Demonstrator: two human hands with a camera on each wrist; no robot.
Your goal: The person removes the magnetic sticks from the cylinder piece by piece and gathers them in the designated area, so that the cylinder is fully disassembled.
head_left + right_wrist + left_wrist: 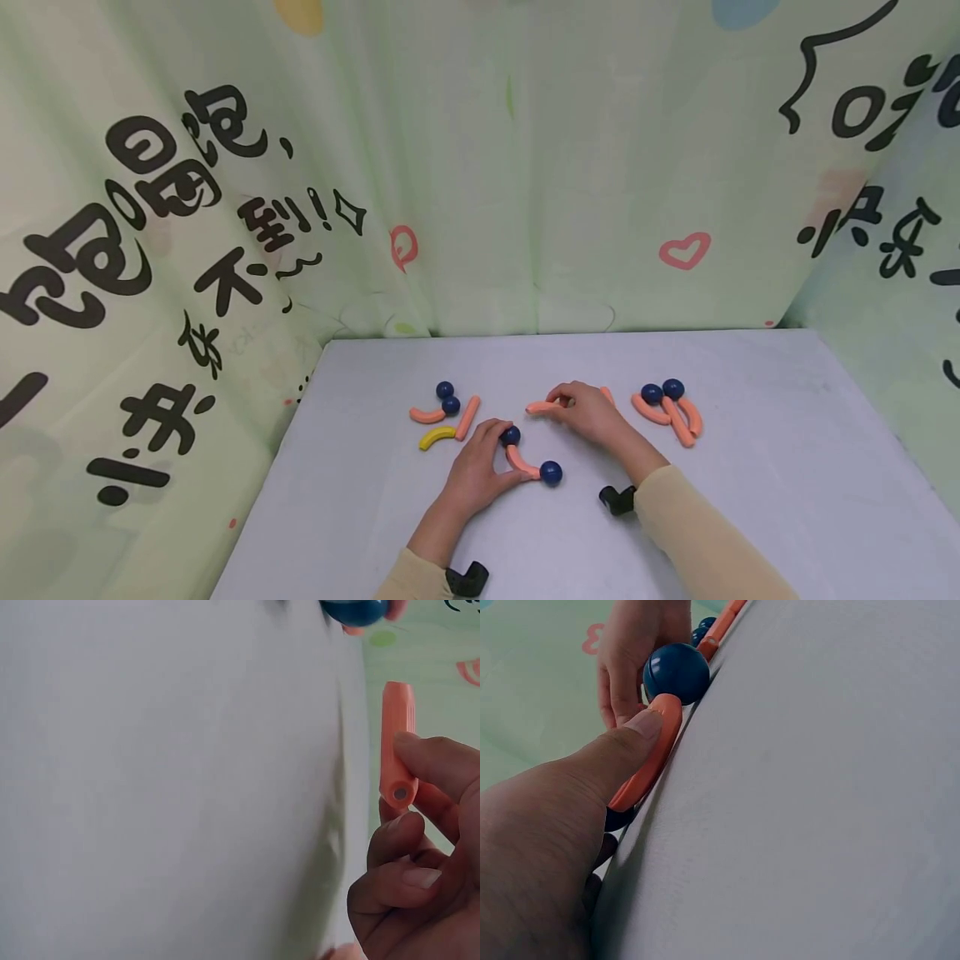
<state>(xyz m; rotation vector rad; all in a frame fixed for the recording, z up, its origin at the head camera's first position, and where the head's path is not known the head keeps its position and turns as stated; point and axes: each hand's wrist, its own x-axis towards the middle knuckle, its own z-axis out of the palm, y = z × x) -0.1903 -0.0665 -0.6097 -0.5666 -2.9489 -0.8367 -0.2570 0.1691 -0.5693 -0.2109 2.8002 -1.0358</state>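
Observation:
Near the middle of the table, my left hand (472, 477) holds a curved orange magnetic stick (521, 462) between thumb and fingers. One dark blue ball (511, 436) sits at its far end and another blue ball (551, 473) at its near end. In the left wrist view, the thumb presses along the curved stick (654, 757). Farther back and to the right, my right hand (588, 412) pinches an orange magnetic stick (397, 742) with a round metal dot at one end. This stick is apart from the left hand's piece. Another orange stick (607, 394) shows partly behind the right hand.
Left of the hands lie two blue balls (451, 405), a curved orange stick (426, 415), a straight orange stick (467, 418) and a curved yellow stick (437, 437). At right, two more balls (673, 388) touch several orange sticks (678, 423). A printed curtain (570, 167) borders the table.

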